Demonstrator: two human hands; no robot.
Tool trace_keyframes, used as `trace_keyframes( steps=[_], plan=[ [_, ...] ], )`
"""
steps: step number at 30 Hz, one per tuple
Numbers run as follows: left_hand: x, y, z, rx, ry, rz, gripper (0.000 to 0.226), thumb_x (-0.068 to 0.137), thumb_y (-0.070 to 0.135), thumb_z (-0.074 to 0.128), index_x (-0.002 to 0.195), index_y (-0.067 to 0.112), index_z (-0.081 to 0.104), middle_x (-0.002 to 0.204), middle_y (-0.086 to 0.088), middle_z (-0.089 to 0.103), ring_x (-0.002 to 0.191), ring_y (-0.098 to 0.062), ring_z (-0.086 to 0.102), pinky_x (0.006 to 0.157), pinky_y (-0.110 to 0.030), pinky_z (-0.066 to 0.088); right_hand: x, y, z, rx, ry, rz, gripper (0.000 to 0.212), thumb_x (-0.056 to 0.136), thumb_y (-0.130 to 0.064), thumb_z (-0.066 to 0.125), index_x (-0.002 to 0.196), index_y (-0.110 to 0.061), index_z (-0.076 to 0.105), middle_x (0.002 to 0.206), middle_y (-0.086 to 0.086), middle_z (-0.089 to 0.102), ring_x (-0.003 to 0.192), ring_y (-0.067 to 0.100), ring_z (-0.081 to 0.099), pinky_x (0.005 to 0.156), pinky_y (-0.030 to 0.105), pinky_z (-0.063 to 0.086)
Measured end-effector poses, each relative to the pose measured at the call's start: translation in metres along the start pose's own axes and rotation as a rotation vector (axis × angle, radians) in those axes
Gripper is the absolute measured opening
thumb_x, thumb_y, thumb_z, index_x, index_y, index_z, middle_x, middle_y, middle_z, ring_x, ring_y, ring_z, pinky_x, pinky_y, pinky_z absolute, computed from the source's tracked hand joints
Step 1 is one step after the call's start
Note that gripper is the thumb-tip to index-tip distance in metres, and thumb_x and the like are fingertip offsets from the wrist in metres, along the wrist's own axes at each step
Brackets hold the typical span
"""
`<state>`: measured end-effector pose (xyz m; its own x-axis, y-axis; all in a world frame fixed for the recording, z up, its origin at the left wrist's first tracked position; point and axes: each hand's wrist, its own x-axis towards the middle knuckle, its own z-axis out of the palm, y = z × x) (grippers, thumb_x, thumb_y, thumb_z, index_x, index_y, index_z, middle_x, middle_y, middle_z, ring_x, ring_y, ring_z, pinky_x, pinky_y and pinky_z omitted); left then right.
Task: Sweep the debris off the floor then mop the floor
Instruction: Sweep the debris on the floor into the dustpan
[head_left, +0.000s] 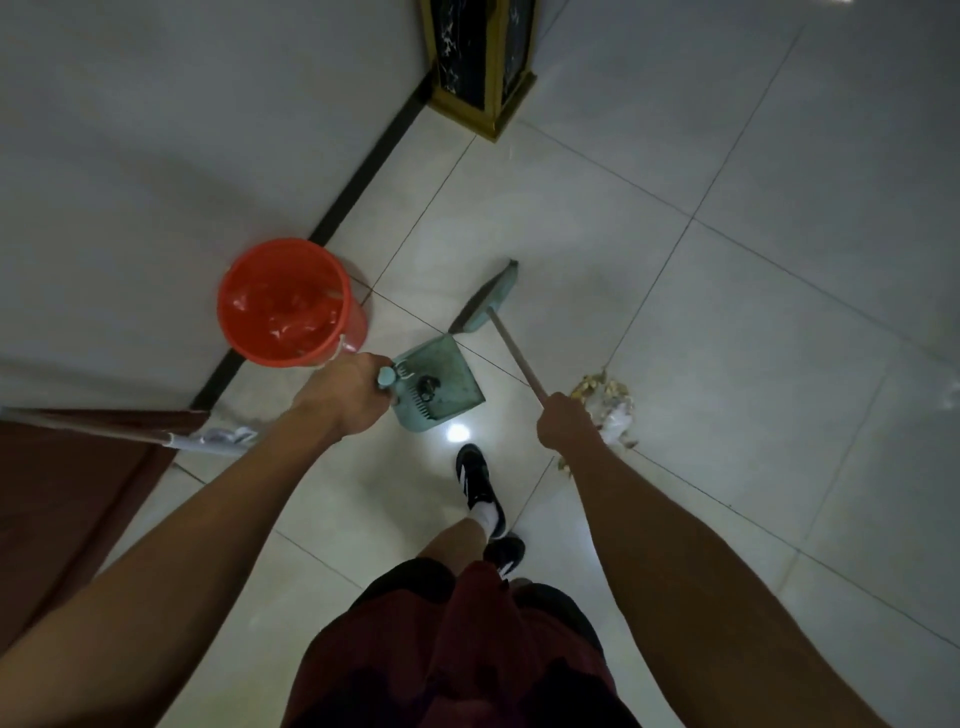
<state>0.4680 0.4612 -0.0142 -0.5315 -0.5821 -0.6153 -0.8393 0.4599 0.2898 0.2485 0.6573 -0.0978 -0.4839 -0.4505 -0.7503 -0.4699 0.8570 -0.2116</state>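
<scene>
Left hand (347, 392) grips the dustpan (439, 383) handle; right hand (563, 422) grips the broom (488, 301). Best to draw the debris (605, 397), just beyond that hand, into the pan.

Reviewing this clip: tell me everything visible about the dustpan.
The dustpan is pale green, seemingly plastic, with a flat square tray, a toothed comb edge at its back wall and a few dark scraps inside. Its upright handle ends in a round cap gripped by the left hand. It sits beside the red bucket, with the broom head just beyond its open lip.
</scene>
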Motion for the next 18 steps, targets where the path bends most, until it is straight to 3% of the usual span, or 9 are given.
trace_keyframes(
  steps=[3, 8, 13, 15, 18],
  plan=[
    [-0.01, 0.011, 0.007, 0.037, 0.012, 0.04, 0.014, 0.092, 0.022, 0.061, 0.102, 0.018, 0.07, 0.091, -0.01, 0.072, 0.081, -0.03, 0.068, 0.07, -0.041, 0.059, -0.023, 0.037, 0.012, 0.055, -0.024, 0.06, 0.031, 0.098, -0.006, 0.048, 0.127, 0.004, 0.054, 0.125, 0.018, 0.061, 0.115, 0.031, 0.063, 0.093, 0.037, 0.054],
    [-0.032, 0.039, 0.026, 0.154, 0.009, 0.131, 0.021, 0.09, 0.024, 0.06, 0.108, 0.02, 0.07, 0.1, -0.012, 0.072, 0.089, -0.033, 0.068, 0.076, -0.041, 0.058, -0.074, 0.094, 0.035, 0.16, 0.009, 0.223, 0.03, 0.099, -0.01, 0.048, 0.127, 0.001, 0.053, 0.122, 0.02, 0.062, 0.111, 0.033, 0.063, 0.09, 0.041, 0.056],
    [-0.052, 0.072, 0.048, 0.208, -0.009, 0.205, 0.015, 0.087, 0.021, 0.06, 0.1, 0.025, 0.067, 0.101, -0.012, 0.072, 0.091, -0.035, 0.068, 0.077, -0.04, 0.057, -0.123, 0.139, 0.058, 0.303, 0.043, 0.364, 0.032, 0.095, -0.01, 0.048, 0.125, -0.001, 0.055, 0.107, 0.016, 0.063, 0.094, 0.032, 0.068, 0.076, 0.039, 0.059],
    [-0.059, 0.085, 0.056, 0.233, -0.012, 0.25, 0.006, 0.087, 0.023, 0.06, 0.09, 0.027, 0.061, 0.1, -0.013, 0.072, 0.091, -0.036, 0.067, 0.076, -0.04, 0.056, -0.14, 0.151, 0.067, 0.369, 0.054, 0.411, 0.033, 0.093, -0.006, 0.048, 0.124, 0.0, 0.056, 0.101, 0.016, 0.064, 0.079, 0.028, 0.066, 0.065, 0.034, 0.054],
    [-0.066, 0.102, 0.067, 0.246, -0.004, 0.313, 0.005, 0.086, 0.025, 0.062, 0.087, 0.029, 0.06, 0.098, -0.014, 0.07, 0.091, -0.038, 0.066, 0.073, -0.038, 0.053, -0.162, 0.169, 0.083, 0.443, 0.055, 0.452, 0.031, 0.092, -0.005, 0.047, 0.121, 0.002, 0.058, 0.099, 0.018, 0.065, 0.072, 0.028, 0.064, 0.061, 0.031, 0.05]
  ],
)
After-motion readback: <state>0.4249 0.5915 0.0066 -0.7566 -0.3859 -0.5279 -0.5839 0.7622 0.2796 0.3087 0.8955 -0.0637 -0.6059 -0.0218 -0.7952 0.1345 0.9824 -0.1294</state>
